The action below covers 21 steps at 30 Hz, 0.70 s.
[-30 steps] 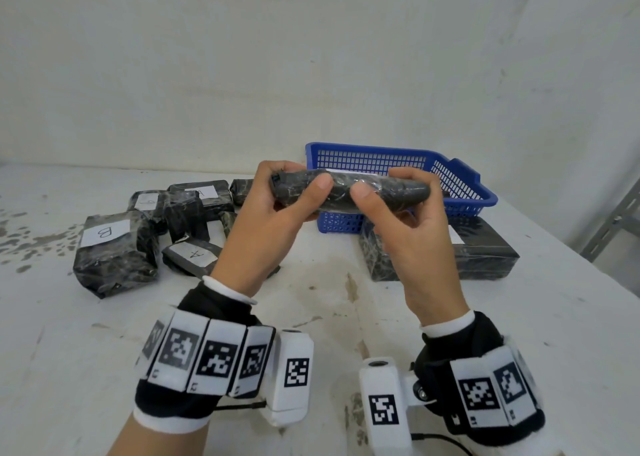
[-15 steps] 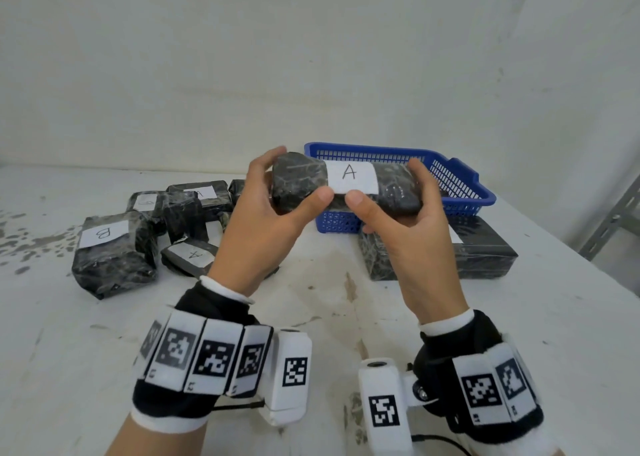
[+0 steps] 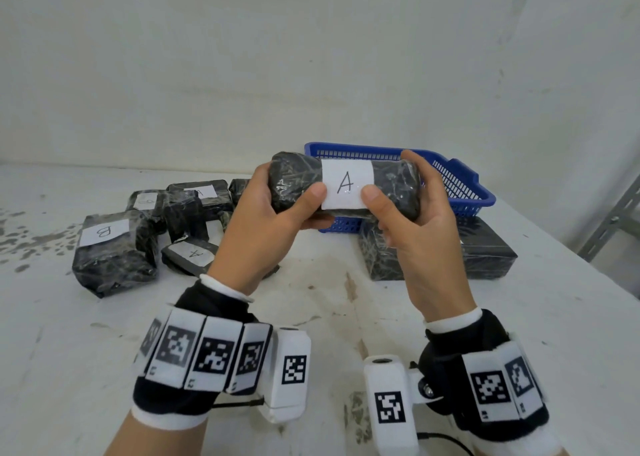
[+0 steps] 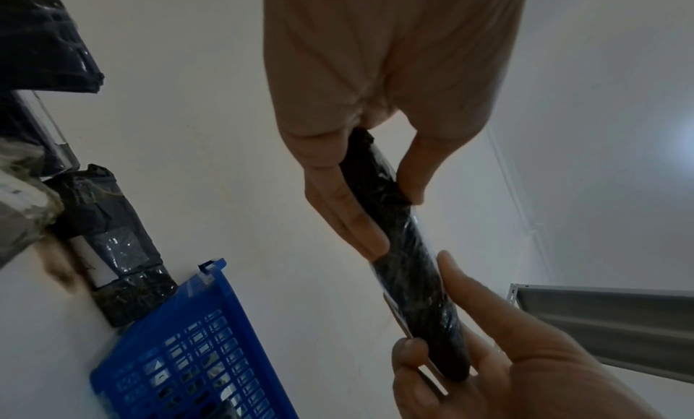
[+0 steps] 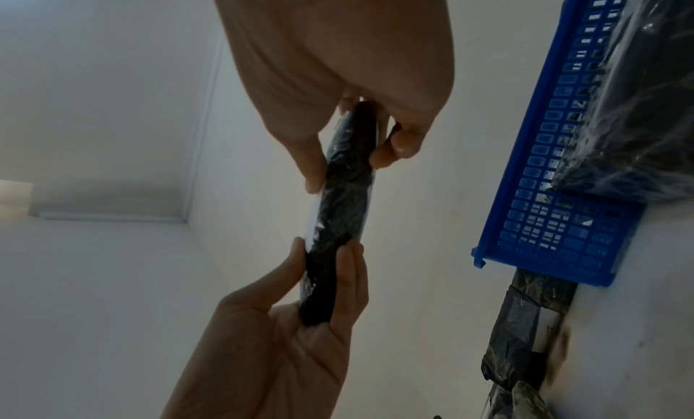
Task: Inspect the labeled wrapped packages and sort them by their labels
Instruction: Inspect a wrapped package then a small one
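Note:
I hold a flat black wrapped package (image 3: 294,185) up above the table, its white label marked A (image 3: 347,182) facing me. My left hand (image 3: 277,213) pinches its left end, thumb in front and fingers behind. My right hand (image 3: 408,213) pinches the right end the same way. The left wrist view shows the package (image 4: 405,262) edge-on between my left hand (image 4: 375,99) and right hand (image 4: 507,366). The right wrist view shows the same package (image 5: 345,206) edge-on.
A blue mesh basket (image 3: 464,185) stands behind my hands, with a big black wrapped block (image 3: 485,251) in front of it. Left of me lies a pile of wrapped packages, one labeled B (image 3: 114,258), a flat one labeled A (image 3: 188,256). A metal shelf post (image 3: 616,220) stands at the far right.
Both hands have rolled the package from edge-on toward me, so its A label now faces me squarely, and lifted it slightly.

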### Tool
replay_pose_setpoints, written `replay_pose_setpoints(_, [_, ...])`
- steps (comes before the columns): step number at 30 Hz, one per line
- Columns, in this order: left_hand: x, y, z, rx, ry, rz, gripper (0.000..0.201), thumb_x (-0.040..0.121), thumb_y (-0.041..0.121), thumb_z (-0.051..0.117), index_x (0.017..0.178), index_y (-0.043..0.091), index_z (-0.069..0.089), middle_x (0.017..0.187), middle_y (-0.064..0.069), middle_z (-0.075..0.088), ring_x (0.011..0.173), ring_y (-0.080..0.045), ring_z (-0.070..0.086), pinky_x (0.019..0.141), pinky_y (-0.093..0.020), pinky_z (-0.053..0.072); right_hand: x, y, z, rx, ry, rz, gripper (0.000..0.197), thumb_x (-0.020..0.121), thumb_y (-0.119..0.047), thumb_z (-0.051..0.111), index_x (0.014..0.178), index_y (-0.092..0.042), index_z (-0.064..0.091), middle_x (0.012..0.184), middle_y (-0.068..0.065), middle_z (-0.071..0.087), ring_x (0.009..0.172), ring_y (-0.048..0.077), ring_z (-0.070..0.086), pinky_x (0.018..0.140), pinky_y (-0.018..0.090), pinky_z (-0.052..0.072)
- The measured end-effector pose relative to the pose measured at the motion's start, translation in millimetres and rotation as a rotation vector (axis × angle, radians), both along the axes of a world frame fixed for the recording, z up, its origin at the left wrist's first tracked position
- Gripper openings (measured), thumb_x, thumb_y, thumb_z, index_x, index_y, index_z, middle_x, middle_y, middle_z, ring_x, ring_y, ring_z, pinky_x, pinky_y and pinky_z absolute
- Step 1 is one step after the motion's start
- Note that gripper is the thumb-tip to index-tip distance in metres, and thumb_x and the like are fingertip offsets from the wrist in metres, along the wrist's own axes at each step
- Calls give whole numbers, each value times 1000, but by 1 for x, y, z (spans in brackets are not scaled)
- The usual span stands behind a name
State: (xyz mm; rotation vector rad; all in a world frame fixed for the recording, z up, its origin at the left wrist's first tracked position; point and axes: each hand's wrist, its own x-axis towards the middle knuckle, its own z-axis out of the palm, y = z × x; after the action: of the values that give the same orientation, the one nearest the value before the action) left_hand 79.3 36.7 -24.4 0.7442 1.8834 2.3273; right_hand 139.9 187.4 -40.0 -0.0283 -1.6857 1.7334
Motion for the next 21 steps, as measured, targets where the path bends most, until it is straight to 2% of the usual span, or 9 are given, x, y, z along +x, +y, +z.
replay_pose_setpoints(3, [-2, 0, -1, 26, -13, -9, 42, 91, 12, 61, 128, 2, 46, 121, -15, 64, 92, -26, 72, 76, -33, 61, 1, 2, 1, -41, 27, 36, 67, 76, -28, 75, 138, -26, 49, 126, 5, 66, 84, 3, 64, 64, 14, 50])
replay_pose_setpoints(6, [-3, 0, -1, 60, -10, -20, 38, 94, 14, 57, 128, 1, 46, 120, -14, 65, 98, -23, 70, 77, -35, 60, 1, 4, 1, -68, 48, 74, 56, 87, -16, 71, 137, -23, 50, 116, 6, 70, 77, 1, 64, 63, 14, 50])
replay_pose_setpoints(9, [-3, -1, 1, 118, -30, -30, 47, 89, 27, 57, 127, 0, 49, 118, -15, 67, 101, -24, 70, 75, -34, 61, 2, 6, 2, -107, 57, 119, 45, 95, -11, 62, 137, -21, 50, 101, 1, 73, 72, 2, 67, 59, 15, 50])
replay_pose_setpoints(13, [-4, -2, 2, 168, -61, -36, 37, 99, 26, 46, 124, 0, 54, 117, -15, 68, 103, -25, 69, 74, -35, 61, 2, 6, 4, -89, 40, 102, 27, 101, -21, 54, 128, -26, 56, 93, -6, 73, 75, 9, 60, 55, 23, 46])
replay_pose_setpoints(15, [-5, -3, 2, 178, -65, -35, 33, 101, 25, 44, 120, 2, 56, 117, -14, 67, 104, -25, 68, 75, -39, 61, 2, 6, 5, -105, 34, 91, 19, 103, -23, 51, 121, -27, 59, 95, -5, 71, 77, 12, 59, 54, 24, 46])
replay_pose_setpoints(17, [-5, -3, 2, 175, -66, -41, 29, 101, 25, 44, 116, 4, 57, 115, -12, 67, 103, -23, 68, 73, -38, 60, 3, 5, 6, -125, 32, 83, 14, 103, -26, 51, 113, -28, 60, 95, -5, 69, 75, 9, 61, 52, 23, 46])
replay_pose_setpoints(21, [-6, -3, 1, 142, -53, -49, 21, 99, 27, 47, 102, 8, 57, 103, -6, 70, 94, -17, 70, 69, -36, 60, 3, 6, 4, -102, 8, 69, 4, 99, -27, 56, 103, -28, 55, 85, -15, 72, 78, 4, 66, 53, 21, 46])
